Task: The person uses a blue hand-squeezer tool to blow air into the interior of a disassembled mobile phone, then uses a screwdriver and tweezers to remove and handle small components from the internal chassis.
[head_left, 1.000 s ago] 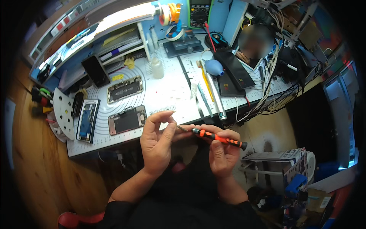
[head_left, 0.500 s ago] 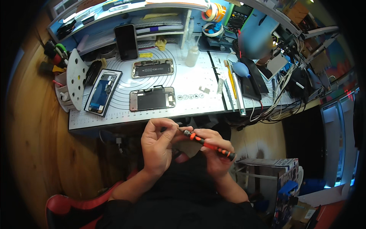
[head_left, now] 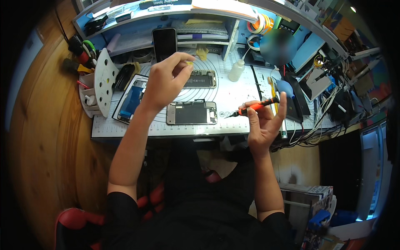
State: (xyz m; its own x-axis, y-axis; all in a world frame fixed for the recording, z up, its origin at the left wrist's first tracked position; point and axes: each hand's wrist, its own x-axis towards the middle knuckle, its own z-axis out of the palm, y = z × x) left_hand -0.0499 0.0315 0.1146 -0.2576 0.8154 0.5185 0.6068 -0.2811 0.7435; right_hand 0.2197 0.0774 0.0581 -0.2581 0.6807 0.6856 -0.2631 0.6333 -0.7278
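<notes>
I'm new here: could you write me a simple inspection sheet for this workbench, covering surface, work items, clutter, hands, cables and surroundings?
Surface: white mat with printed curved lines.
Job's things: orange-and-black screwdriver, held above the mat; opened phone body and display panel, both lying on it.
Clutter: squeeze bottle, blue air blower, black-screened phone.
Hands: left hand near the opened phone body, thumb and fingertips close together; whether it holds anything cannot be told. Right hand grips the screwdriver, tip pointing left.
Cables: tangled pale and dark cables toward the bench's right end.
Surroundings: wooden floor; red-and-black chair at lower left.
</notes>
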